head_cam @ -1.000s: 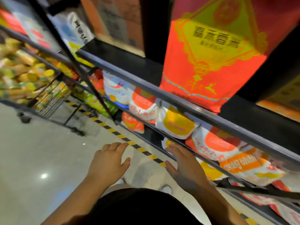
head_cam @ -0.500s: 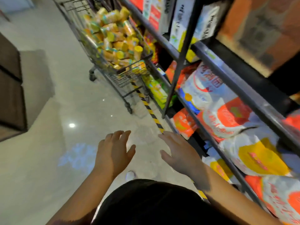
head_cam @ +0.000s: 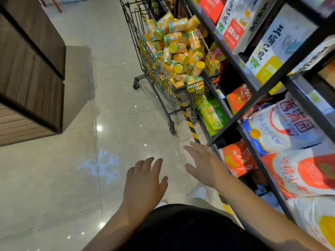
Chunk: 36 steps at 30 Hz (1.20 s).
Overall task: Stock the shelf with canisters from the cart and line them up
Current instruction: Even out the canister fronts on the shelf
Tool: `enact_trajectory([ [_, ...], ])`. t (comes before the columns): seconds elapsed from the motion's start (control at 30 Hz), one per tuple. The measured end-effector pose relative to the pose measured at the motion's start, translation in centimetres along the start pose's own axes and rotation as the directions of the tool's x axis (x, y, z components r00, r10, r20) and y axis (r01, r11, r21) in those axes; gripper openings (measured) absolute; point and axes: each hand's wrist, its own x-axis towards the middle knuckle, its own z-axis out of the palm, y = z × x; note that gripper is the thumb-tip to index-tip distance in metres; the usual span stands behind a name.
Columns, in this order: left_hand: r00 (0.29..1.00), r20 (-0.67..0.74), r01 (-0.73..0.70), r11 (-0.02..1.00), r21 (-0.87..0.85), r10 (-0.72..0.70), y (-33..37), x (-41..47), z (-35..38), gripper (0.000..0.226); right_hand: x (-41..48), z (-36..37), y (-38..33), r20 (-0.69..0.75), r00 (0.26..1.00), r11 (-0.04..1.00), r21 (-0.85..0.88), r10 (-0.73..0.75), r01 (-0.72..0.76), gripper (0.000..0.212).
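Observation:
A wire shopping cart (head_cam: 164,91) stands ahead against the shelving, piled with several yellow canisters (head_cam: 178,48) with yellow lids and teal bands. My left hand (head_cam: 145,182) hovers over the floor, fingers straight, holding nothing. To its right my right hand (head_cam: 204,163) is stretched forward, fingers spread and empty, close to the lower shelf edge. Both hands are well short of the cart. The black metal shelf unit (head_cam: 268,82) runs along the right side.
The shelves hold large rice and flour bags (head_cam: 282,127), orange packs (head_cam: 237,160) and green packs (head_cam: 212,115). A yellow-black hazard strip (head_cam: 190,124) lines the floor by the shelf. A brown wooden counter (head_cam: 30,78) stands at left, with tiled aisle floor between.
My view has swung left from the shelf bags toward the aisle, so the cart is now ahead and nearer. Both hands stay open and empty, stretched forward.

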Motion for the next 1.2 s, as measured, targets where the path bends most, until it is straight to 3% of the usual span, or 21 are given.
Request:
enact_trajectory([
  [0.17, 1.0, -0.027, -0.012, 0.999, 0.036, 0.013, 0.4, 9.1, 0.4, 0.054, -0.2, -3.0, 2.7, -0.067, 0.998, 0.993, 0.118, 0.014, -0.006, 0.069],
  [0.53, 0.995, -0.057, 0.082, 0.993, 0.086, -0.077, 0.5, 30.9, -3.0, 0.054, 9.8, -12.0, 12.0, -0.108, 0.994, 0.993, 0.115, 0.001, 0.012, 0.079],
  [0.67, 0.988, -0.114, 0.103, 0.994, 0.025, -0.099, 0.7, 33.5, -4.7, 0.054, 17.1, -15.3, 13.0, -0.038, 0.997, 0.995, 0.08, -0.063, 0.066, 0.07],
  [0.9, 0.978, -0.167, 0.12, 0.993, -0.018, -0.122, -0.9, 33.7, -9.1, 0.054, 31.3, -18.8, 10.6, 0.071, 0.986, 0.989, 0.011, -0.149, 0.148, 0.077],
  [1.07, 0.985, -0.105, 0.14, 0.99, 0.019, -0.137, -5.0, 37.9, -9.9, 0.055, 40.6, -19.9, 9.5, 0.122, 0.988, 0.995, 0.0, -0.095, 0.096, 0.073],
  [1.2, 0.998, -0.056, 0.025, 0.999, 0.02, -0.023, -8.4, 44.7, -10.0, 0.055, 44.8, -21.6, 9.7, 0.135, 0.991, 1.0, 0.021, 0.008, -0.011, 0.07],
])
